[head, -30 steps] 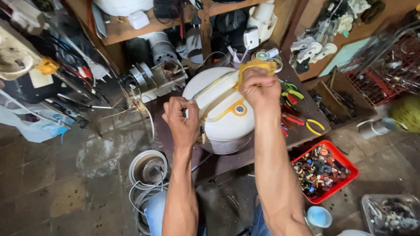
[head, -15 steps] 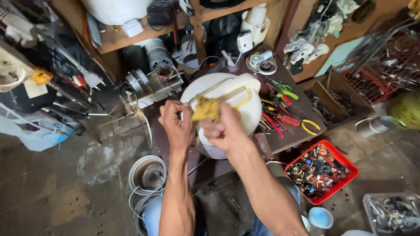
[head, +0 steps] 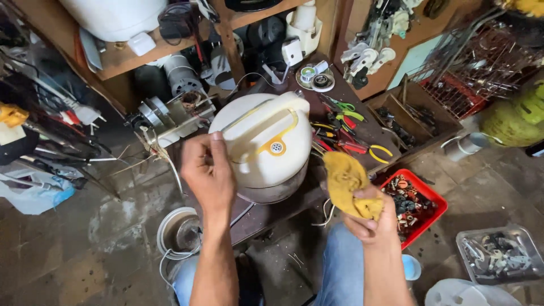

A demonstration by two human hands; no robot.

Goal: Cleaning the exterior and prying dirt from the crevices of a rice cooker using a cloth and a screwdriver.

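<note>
A white rice cooker (head: 266, 141) with a yellow-trimmed lid handle sits on a low dark wooden table (head: 266, 212) in front of me. My left hand (head: 208, 173) rests against the cooker's left side, fingers curled at its edge. To the right of the cooker and clear of it, my right hand (head: 368, 221) grips a crumpled yellow cloth (head: 347, 182) above my knee.
Pliers and cutters with red, yellow and green handles (head: 345, 136) lie on the table's right part. A red tray of small parts (head: 416, 207) and a grey tray (head: 498, 255) sit on the floor at right. A metal pot (head: 178, 232) stands by my left leg. Cluttered wooden shelves (head: 170, 51) stand behind.
My right hand has pulled the yellow cloth off the cooker lid and moved it down to the right. My left hand has stayed at the cooker's left side.
</note>
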